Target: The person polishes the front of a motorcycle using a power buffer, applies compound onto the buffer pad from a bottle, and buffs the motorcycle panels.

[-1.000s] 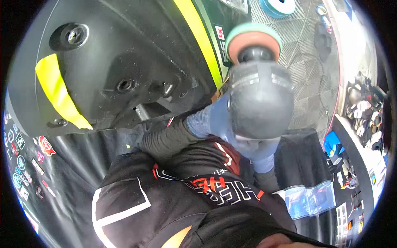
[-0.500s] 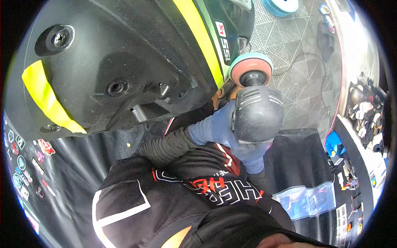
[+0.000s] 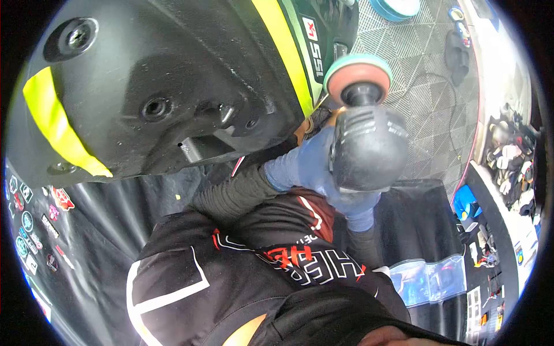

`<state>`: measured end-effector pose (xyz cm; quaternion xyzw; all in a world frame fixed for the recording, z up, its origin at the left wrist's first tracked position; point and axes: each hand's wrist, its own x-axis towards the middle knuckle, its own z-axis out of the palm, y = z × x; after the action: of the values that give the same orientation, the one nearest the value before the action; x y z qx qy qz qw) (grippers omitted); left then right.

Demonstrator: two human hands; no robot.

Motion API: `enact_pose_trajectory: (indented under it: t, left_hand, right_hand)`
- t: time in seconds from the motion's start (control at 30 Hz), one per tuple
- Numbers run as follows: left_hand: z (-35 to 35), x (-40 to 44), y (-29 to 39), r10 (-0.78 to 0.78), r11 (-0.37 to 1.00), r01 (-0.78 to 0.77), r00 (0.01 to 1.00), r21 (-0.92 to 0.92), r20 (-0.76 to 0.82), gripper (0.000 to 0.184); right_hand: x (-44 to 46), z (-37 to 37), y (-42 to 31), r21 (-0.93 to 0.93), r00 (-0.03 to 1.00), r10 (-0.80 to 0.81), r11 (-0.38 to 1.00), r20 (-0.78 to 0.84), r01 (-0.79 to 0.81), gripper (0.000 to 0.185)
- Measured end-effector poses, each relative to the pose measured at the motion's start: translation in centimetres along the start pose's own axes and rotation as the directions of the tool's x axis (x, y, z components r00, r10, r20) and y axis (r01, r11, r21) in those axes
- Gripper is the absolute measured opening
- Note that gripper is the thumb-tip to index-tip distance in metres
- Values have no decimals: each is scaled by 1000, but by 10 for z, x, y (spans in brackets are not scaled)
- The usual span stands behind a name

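A black polisher (image 3: 372, 151) with a round green-and-orange pad (image 3: 358, 81) is held out in front of my body. My left hand (image 3: 309, 164), in a blue glove, grips its near left side. Under the rear of the tool, my right hand (image 3: 358, 210), also in a blue glove, is closed on it, its fingers largely hidden. The pad is beside the right edge of a large black vehicle panel (image 3: 202, 75); whether they touch is unclear. Yellow tape (image 3: 284, 52) runs along the panel, and another yellow strip (image 3: 60, 130) crosses its left part.
Behind the polisher lies a grey patterned floor mat (image 3: 421, 127) with a cable on it. A blue round object (image 3: 398, 7) is at the top. Cluttered items (image 3: 511, 155) stand at the right. A black sheet with stickers (image 3: 115, 225) hangs at the lower left.
Since half a second ago the polisher and both hands have shifted slightly up and right in view. The panel sits a little further left. A second ago the polisher looked larger and closer.
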<state>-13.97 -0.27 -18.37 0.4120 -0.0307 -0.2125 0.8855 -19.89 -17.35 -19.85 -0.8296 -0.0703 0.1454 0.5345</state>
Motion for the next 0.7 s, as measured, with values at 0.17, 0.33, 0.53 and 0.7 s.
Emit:
enact_pose_trajectory:
  t: [0.17, 0.33, 0.53, 0.7]
  left_hand:
    - [8, -18, -3, 57, 940, -27, 995, 341, -77, 86]
    - [0, 15, 21, 64, 985, -72, 996, 158, 56, 69]
    - [2, 14, 23, -65, 985, 71, 997, 157, -39, 59]
    - [2, -15, -40, -62, 994, 73, 990, 87, -125, 57]
  right_hand:
    - [-23, 23, 7, 58, 996, 80, 995, -25, -79, 83]
    - [23, -12, -15, -51, 998, -58, 997, -38, 56, 80]
    - [32, -17, -10, -74, 995, -95, 993, -5, 94, 77]
    - [-22, 29, 26, 94, 998, 63, 994, -2, -63, 74]
